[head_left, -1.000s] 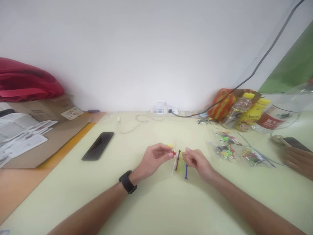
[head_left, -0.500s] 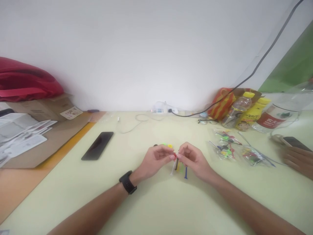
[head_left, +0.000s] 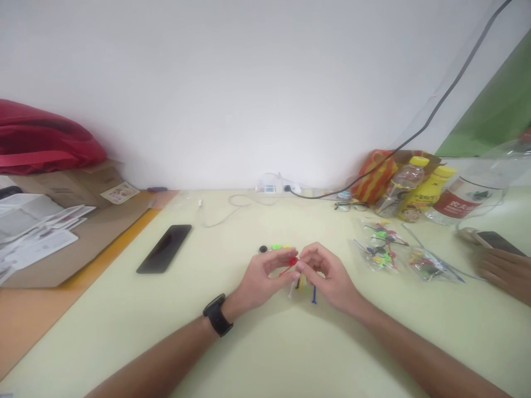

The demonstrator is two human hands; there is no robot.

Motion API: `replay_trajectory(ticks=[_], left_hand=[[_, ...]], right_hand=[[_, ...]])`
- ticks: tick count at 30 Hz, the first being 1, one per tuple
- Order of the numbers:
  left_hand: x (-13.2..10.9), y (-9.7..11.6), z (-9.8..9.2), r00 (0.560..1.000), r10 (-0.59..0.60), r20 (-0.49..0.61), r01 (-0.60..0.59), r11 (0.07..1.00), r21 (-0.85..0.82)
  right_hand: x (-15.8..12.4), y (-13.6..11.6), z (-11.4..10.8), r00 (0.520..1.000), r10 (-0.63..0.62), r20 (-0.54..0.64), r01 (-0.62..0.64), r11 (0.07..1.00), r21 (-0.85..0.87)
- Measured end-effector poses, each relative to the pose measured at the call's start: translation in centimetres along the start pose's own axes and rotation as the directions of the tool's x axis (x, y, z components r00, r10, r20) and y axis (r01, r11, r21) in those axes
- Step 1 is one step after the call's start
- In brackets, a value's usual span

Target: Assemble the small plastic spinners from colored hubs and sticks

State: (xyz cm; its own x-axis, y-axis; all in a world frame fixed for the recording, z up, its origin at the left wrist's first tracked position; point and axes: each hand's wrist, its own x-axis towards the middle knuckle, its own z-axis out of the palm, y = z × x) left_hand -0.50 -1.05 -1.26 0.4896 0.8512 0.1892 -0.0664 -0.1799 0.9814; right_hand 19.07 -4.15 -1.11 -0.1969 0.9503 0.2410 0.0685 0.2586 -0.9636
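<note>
A small red plastic piece with a round head [head_left: 292,261] and a thin stem is between my two hands, just above the table. My left hand [head_left: 259,281] is closed around it, the stem running between thumb and fingers. The fingertips of my right hand [head_left: 332,276] pinch at its right side, partly hiding it. Below the hands are thin plastic sticks: a white one [head_left: 290,291], a yellow one [head_left: 301,282], a blue one [head_left: 314,296] and a mostly covered black one. Behind my left fingers show a black round piece [head_left: 263,249], a green piece [head_left: 276,246] and some yellow.
A black phone [head_left: 164,249] lies left. At right are clear bags of coloured plastic pieces [head_left: 381,249], glasses [head_left: 350,207], bottles [head_left: 427,193] and another person's hand [head_left: 504,273] by a phone. Cardboard [head_left: 83,243] with papers stands far left; a power strip [head_left: 269,183] sits by the wall.
The red piece has turned and shows more of its head and stem between my left fingers. The black round piece behind my left hand is more exposed. Both hands stay nearly in place.
</note>
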Motion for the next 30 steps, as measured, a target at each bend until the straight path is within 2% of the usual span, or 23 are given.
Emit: replay_trajectory(ticks=[4, 7, 11, 15, 19, 24, 30], left_hand=[[0.8, -0.2, -0.9, 0.988, -0.015, -0.156, 0.024, 0.998, 0.051], [1.6, -0.1, -2.5, 0.971, -0.007, -0.237, 0.014, 0.999, 0.031], [2.6, 0.1, -4.8, 0.951, 0.009, -0.309, -0.001, 1.000, 0.027], [3.1, 0.2, -6.9, 0.949, 0.035, -0.312, -0.021, 0.999, 0.051], [3.4, 0.3, -8.6, 0.958, 0.053, -0.282, -0.031, 0.996, 0.083], [3.6, 0.0, -10.2, 0.974, -0.014, -0.227, 0.038, 0.994, 0.101], [3.5, 0.0, -11.3, 0.974, -0.082, -0.213, 0.104, 0.990, 0.096]], right_hand=[[0.2, -0.2, -0.7, 0.999, -0.030, 0.014, 0.031, 0.999, -0.045], [0.8, 0.1, -1.9, 0.997, -0.078, -0.008, 0.074, 0.971, -0.226], [1.6, 1.1, -3.5, 0.990, -0.095, 0.101, 0.132, 0.868, -0.478], [1.7, 1.7, -4.0, 0.970, -0.058, 0.235, 0.191, 0.777, -0.599], [1.5, 1.7, -3.9, 0.956, -0.023, 0.294, 0.220, 0.719, -0.659], [1.5, 1.9, -3.9, 0.949, -0.003, 0.316, 0.220, 0.725, -0.652], [1.5, 1.2, -4.2, 0.954, -0.033, 0.299, 0.223, 0.744, -0.630]])
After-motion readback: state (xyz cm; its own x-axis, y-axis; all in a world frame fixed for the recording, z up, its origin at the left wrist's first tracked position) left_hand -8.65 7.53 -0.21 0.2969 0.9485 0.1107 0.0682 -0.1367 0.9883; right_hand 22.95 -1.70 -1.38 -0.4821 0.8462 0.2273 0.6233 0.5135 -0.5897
